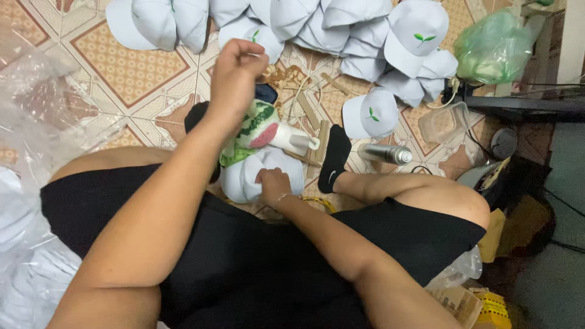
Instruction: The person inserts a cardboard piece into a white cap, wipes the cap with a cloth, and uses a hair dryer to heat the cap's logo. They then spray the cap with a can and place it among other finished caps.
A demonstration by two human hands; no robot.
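Your right hand presses flat on the white cap; your left hand, fist closed on something I cannot make out, hovers above, caps crowding the floor ahead.

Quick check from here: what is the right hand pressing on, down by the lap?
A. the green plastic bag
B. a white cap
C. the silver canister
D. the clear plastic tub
B: the right hand rests on a white cap by the lap, while the silver canister, green plastic bag and clear plastic tub lie farther off on the floor.

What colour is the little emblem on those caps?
Green, a small leaf sprig on the white caps, clearest in the head view.
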